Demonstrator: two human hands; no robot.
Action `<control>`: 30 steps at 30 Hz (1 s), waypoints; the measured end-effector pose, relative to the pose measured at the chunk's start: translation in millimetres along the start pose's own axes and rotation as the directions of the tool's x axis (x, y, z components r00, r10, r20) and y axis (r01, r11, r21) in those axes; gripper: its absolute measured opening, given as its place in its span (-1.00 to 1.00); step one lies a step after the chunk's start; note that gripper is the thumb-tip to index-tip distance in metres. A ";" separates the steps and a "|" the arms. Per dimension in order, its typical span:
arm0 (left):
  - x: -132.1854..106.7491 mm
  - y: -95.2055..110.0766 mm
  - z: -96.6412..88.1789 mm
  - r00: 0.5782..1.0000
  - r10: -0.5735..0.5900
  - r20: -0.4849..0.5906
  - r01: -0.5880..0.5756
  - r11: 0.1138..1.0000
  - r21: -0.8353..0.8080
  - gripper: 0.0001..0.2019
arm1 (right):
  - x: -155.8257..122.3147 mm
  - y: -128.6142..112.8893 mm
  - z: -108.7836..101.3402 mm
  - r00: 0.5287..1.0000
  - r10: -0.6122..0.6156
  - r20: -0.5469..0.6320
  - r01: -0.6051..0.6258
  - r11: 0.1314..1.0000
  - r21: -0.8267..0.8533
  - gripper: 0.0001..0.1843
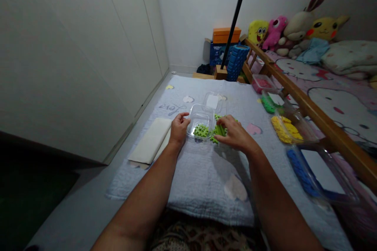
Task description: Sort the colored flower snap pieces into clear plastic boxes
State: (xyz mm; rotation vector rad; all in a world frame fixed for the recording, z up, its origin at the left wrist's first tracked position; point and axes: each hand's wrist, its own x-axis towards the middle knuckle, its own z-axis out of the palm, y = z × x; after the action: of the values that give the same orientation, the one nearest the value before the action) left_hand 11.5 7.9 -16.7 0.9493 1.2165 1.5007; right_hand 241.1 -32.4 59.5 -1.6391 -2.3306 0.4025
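Note:
A clear plastic box (pixel 202 114) stands on the cloth in the middle, with a few green lattice-like toy pieces (pixel 201 130) in its near end. My left hand (pixel 179 128) grips the box's left rim between thumb and fingers. Just right of the box lie more green toy pieces (pixel 218 130). Over these my right hand (pixel 232 131) curls, thumb and fingertips around a green piece; its far fingers partly hide the pile. Behind the box rests a clear lid (pixel 213 101) with a white label.
Folded cream sheets (pixel 151 141) lie left of my left hand. Along the right edge stand clear boxes of pink pieces (pixel 262 83), green pieces (pixel 268 104), yellow pieces (pixel 286 129) and blue pieces (pixel 303 170). Beyond them runs a wooden bed rail (pixel 321 104). A black pole (pixel 235 19) rises at the back.

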 end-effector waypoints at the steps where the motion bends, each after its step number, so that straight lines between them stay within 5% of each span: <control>1: 0.3 -0.5 0.1 1.000 -0.003 -0.002 0.003 1.000 -0.001 -0.62 | 4.5 -4.9 -2.1 0.999 -0.028 -0.022 0.028 0.999 0.018 -0.63; 9: -0.1 1.6 -0.3 1.000 -0.004 -0.002 0.004 1.000 0.000 -0.61 | 45.1 -49.1 10.0 0.989 -0.130 0.072 0.134 0.989 -0.059 -0.52; 15: -1.0 4.9 0.0 1.000 0.008 -0.004 -0.008 1.000 0.020 -0.65 | 52.7 -54.1 26.8 0.977 -0.193 0.091 0.192 0.981 0.022 -0.57; 22: -0.7 2.4 0.2 1.000 -0.026 0.005 0.026 1.000 -0.003 -0.61 | 53.0 -14.7 19.2 0.986 -0.054 -0.155 0.094 0.960 0.265 -0.74; 26: -0.7 2.6 0.0 1.000 -0.012 -0.001 0.012 1.000 0.011 -0.63 | 55.1 28.0 8.1 0.944 0.125 -0.306 -0.065 0.978 0.199 -0.74; 30: -0.9 2.4 -0.4 1.000 -0.001 -0.003 0.001 1.000 0.011 -0.64 | 55.2 52.7 11.1 0.903 0.338 -0.266 -0.343 0.939 0.031 -0.70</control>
State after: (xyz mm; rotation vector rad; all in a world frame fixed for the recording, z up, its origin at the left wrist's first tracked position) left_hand 10.9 6.8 -14.4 0.9540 1.2286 1.4963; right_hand 264.8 35.9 32.7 -1.9783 -1.8591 0.2108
